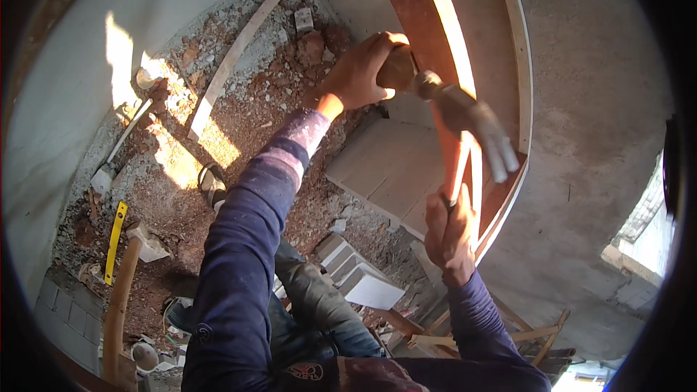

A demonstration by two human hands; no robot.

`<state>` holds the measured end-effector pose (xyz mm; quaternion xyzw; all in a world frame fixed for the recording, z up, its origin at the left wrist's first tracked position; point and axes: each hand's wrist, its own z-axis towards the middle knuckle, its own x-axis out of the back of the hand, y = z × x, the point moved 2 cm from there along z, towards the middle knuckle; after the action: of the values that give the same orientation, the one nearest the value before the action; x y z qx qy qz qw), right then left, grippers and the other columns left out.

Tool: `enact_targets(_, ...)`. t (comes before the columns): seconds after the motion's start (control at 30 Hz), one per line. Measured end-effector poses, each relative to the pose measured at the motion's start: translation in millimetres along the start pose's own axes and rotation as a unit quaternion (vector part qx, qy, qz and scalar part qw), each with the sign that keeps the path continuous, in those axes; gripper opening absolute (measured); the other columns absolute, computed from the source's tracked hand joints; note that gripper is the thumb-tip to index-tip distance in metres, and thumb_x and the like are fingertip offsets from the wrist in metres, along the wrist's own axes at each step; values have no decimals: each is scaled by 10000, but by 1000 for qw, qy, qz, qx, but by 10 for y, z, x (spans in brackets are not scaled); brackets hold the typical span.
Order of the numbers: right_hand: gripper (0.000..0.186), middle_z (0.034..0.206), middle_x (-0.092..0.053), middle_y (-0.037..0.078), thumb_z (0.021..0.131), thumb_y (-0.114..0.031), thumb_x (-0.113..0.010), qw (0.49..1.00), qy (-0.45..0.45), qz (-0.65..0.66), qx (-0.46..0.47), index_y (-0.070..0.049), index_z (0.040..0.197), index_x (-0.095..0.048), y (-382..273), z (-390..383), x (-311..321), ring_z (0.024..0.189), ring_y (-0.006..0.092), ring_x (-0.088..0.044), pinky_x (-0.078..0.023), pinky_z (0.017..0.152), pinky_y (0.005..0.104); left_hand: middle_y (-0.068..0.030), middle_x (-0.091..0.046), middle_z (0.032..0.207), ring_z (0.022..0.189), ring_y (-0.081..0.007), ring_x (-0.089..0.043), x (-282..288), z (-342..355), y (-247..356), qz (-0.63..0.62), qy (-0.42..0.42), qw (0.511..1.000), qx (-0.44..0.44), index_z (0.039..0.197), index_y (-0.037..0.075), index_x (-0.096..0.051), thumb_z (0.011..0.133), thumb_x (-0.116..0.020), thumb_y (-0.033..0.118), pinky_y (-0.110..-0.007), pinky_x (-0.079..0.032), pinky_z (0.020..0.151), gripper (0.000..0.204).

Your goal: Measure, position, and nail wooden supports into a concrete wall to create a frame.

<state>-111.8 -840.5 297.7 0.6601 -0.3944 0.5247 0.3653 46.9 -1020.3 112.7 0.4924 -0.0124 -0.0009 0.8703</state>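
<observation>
The left hand (363,69) gripped a hammer (465,120) whose head pointed toward four o'clock, just above the right hand (449,229), closed on the wooden strip (459,167).

Navy long sleeves, dark jeans

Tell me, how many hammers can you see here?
1. The hammer is raised in the left hand, near the curved wooden board that the right hand touches. Others could lie hidden in the rubble below.
</observation>
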Motion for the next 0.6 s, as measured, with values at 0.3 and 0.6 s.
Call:
enact_targets(0.3,321,876,-589,140,926,-109,-669,976,109,-167,85,67,1174,-566,274,36,-118,667,207,-561,-448,531,335,-129,-580,1223,1177,-360,-560,-49,22,-2,-8,-33,998,44,1280,82,-472,630,-797,94,-437,-486,971,727)
enact_targets(0.6,385,1126,-580,255,905,-34,-662,943,35,-285,168,43,1267,-557,281,64,-219,762,240,-582,-488,588,337,-144,-563,1242,1172,-377,-556,-60,43,0,21,-31,999,22,1295,89,-464,641,-793,85,-439,-482,971,731)
